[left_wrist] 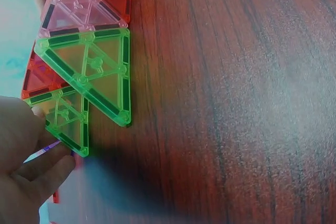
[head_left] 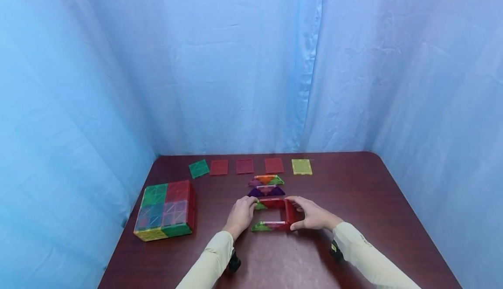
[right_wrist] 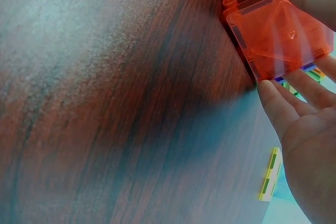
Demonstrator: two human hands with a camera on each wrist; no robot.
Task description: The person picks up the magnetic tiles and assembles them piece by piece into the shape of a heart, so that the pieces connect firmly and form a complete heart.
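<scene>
My left hand (head_left: 241, 211) pinches the left end of the farther row of upright triangle tiles, at a green triangle magnetic tile (left_wrist: 68, 116). Nearer to me stands a second row, with a green triangle (left_wrist: 100, 66), a pink triangle (left_wrist: 76, 4) and red at its right. A translucent red square tile (head_left: 289, 212) stands upright across the right ends of both rows. Around this red tile my right hand (head_left: 314, 216) has its thumb at the near edge and its fingers at the far edge. The left side between the rows has no tile.
Two more upright tile rows, one purple and pink (head_left: 266, 190), one orange and green (head_left: 266, 180), stand just behind. Along the back lie a green tile (head_left: 198, 168), several red ones (head_left: 218, 167) and a yellow one (head_left: 301, 166). A multicoloured tile block (head_left: 165, 210) sits left on the table (head_left: 353, 188).
</scene>
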